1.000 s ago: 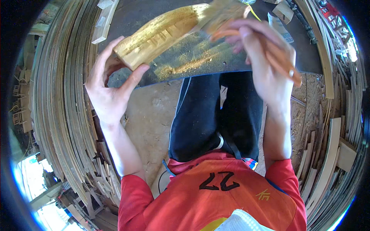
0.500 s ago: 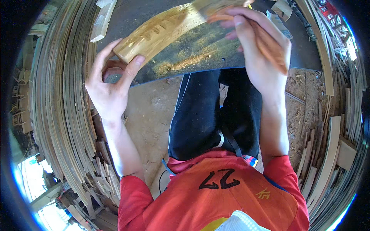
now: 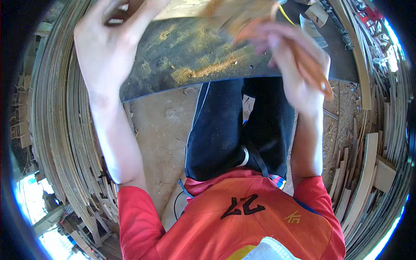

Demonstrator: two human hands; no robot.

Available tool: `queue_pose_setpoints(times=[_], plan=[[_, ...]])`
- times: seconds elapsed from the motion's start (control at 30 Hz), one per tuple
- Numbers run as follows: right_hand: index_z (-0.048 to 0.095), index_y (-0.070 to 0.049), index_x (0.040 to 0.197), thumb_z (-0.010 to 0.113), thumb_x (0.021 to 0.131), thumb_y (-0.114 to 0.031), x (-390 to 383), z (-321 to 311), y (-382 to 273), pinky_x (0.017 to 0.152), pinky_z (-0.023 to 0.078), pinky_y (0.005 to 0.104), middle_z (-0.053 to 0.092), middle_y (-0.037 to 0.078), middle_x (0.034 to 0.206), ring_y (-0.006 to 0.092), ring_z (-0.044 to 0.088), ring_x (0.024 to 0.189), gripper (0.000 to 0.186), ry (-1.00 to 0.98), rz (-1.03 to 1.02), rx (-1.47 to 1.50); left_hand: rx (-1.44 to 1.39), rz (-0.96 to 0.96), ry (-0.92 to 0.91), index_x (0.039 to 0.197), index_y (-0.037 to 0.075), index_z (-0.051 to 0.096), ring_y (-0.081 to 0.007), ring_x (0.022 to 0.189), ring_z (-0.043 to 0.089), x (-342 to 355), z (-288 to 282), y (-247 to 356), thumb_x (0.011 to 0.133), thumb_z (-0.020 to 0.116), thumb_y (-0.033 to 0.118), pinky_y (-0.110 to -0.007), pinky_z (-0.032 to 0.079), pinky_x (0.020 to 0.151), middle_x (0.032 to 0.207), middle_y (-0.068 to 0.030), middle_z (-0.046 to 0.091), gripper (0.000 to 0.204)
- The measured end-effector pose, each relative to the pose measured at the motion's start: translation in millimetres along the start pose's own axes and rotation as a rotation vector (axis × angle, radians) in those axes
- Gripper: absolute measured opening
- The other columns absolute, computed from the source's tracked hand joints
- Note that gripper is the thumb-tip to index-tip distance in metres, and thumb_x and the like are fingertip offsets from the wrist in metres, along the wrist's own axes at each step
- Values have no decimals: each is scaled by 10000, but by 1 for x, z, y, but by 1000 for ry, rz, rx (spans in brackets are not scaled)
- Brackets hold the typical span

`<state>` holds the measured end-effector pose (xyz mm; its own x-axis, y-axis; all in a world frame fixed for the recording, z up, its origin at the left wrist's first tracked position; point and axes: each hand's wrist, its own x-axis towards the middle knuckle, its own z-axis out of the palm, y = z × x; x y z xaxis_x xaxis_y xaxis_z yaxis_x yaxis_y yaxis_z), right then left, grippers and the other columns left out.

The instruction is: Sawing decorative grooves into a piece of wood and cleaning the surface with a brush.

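At the top edge, my left hand (image 3: 108, 47) grips the left end of a pale curved piece of wood (image 3: 184, 8); its fingertips run out of the picture. My right hand (image 3: 294, 65) is closed round the orange-brown handle of a wooden-handled tool (image 3: 310, 71). The tool's far end is smeared by motion over the wood, so its kind does not show. Beneath both lies a dark bench top (image 3: 156, 65), with a strip of sawdust (image 3: 212, 69) near its front edge.
Long stacked boards (image 3: 60, 108) line the left side. On the right stand more strips and offcuts (image 3: 366, 173). A crumpled paper (image 3: 312, 30) and a yellow cord (image 3: 286, 15) lie on the bench's right part. Dusty ground (image 3: 158, 121) shows below.
My left hand has moved up and slightly left with the curved wood, which now partly leaves the top edge. My right hand has shifted slightly down with the tool.
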<state>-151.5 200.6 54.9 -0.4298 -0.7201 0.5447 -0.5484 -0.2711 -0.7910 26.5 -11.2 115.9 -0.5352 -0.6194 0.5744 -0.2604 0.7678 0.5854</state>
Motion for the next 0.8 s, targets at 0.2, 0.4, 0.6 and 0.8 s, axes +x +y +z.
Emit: queue_pose_setpoints(times=[0.2,0.4,0.6,0.8], plan=[[716,34,1145,589,1069,-115,5,9,-2,722,571,265,784,125,1016,145,742,839,210,131,-87,75,237,328,-103,1096,40,710,-151,768,660,59,20,55,1050,649,435,-323,581,757,859,-72,706,402],[678,24,1257,585,1077,-133,29,-28,12,679,543,258,775,168,1112,178,747,913,257,220,-138,-8,450,296,-625,1404,75,626,-303,1221,636,142,62,80,1104,216,651,-492,500,1069,1335,-244,635,768],[686,21,1248,596,1079,-146,43,-41,5,699,571,271,754,178,1185,188,748,948,254,228,-9,-178,345,386,-850,1624,127,397,-348,1605,230,145,37,98,1064,70,708,-557,163,1313,1723,-215,225,870],[732,8,1178,644,1046,-109,49,-33,10,759,589,272,777,126,1076,157,745,926,197,117,71,-283,385,233,-970,1618,162,418,-353,1609,215,158,56,114,980,-16,814,-591,168,1304,1739,-166,216,1010]])
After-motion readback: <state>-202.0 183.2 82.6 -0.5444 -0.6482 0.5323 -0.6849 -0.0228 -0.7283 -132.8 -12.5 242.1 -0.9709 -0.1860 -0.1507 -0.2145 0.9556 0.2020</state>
